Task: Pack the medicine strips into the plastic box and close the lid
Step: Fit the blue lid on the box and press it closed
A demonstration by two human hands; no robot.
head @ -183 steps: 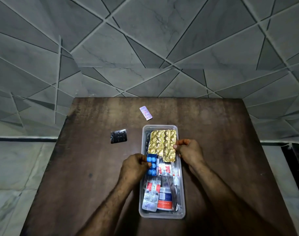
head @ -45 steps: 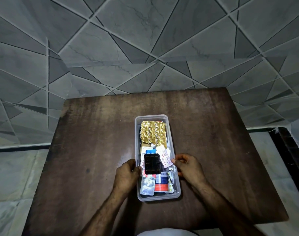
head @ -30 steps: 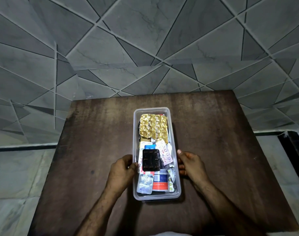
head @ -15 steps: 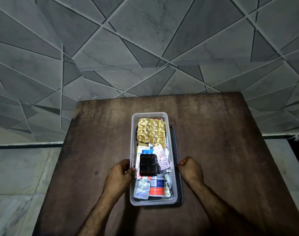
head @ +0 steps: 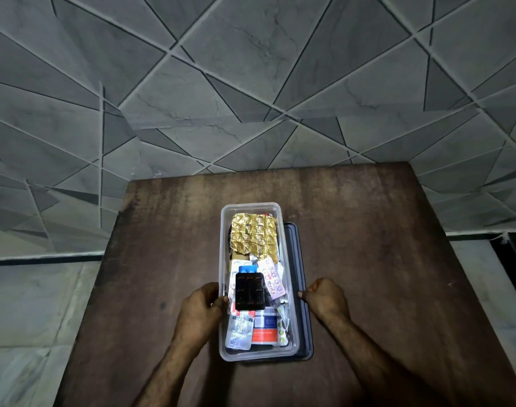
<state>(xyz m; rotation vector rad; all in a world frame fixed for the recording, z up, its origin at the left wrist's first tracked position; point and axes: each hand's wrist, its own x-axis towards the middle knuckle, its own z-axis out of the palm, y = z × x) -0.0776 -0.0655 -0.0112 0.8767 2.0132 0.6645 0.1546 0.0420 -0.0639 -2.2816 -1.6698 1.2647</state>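
Strips (head: 252,292) packed in box (head: 225,259); I see none outside. Lid (head: 299,277) still beneath box: left fingers (head: 220,302) steadying the wall, right fingers (head: 305,294) curled on the lid edge.

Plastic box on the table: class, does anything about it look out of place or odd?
Yes. The dark lid is not on top: it lies under the plastic box, jutting out along its right side, pinched by the right hand. The gold strip is crumpled, and the strips lie in a loose heap.

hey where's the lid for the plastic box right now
In the head view, the dark lid lies flat on the table, partly under the plastic box and sticking out along its right side, with the right hand gripping its edge.
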